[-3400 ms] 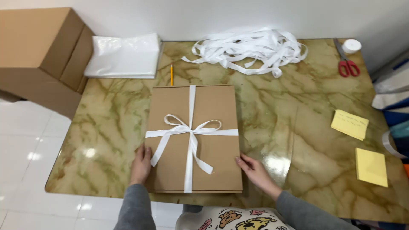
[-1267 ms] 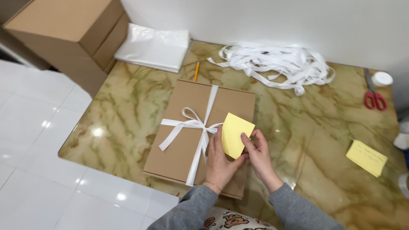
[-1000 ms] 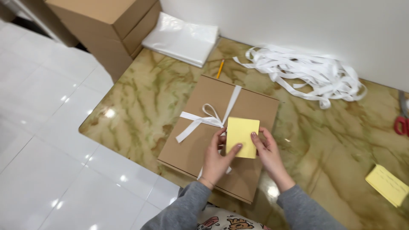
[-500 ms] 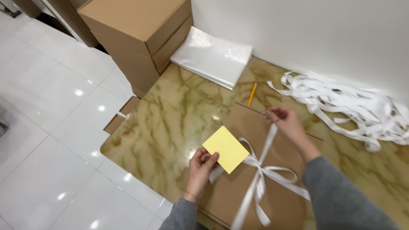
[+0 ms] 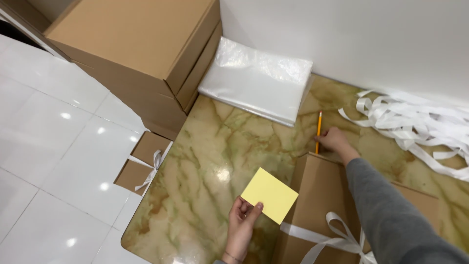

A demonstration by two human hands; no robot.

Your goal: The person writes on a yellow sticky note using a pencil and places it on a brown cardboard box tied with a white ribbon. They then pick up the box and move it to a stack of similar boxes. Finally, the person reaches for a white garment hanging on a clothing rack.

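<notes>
L hand is low centre, grip clamped on a yellow sticky note, thumb and fingers pinching its lower-left corner; the note is lifted off the bench, tilted, its right edge just over the left edge of the brown gift box. R hand reaches fwd past the box's far edge, fingers curled at the lower end of an orange pencil; touching it, but can't tell if the grip is fully closed on it. Pencil lies on the bench pointing away from the person, betw. the clear plastic bag stack and the white ribbon pile. Grey sleeve crosses over the box. Box sits at the near-right of the bench, w/ a white ribbon bow tied across it. Bench top is green-gold marble, glossy. Beyond the bench's far-left corner, large cardboard cartons stacked on the white tile floor. Beside the bench's left edge, on the floor, a small brown box w/ white ribbon.
</notes>
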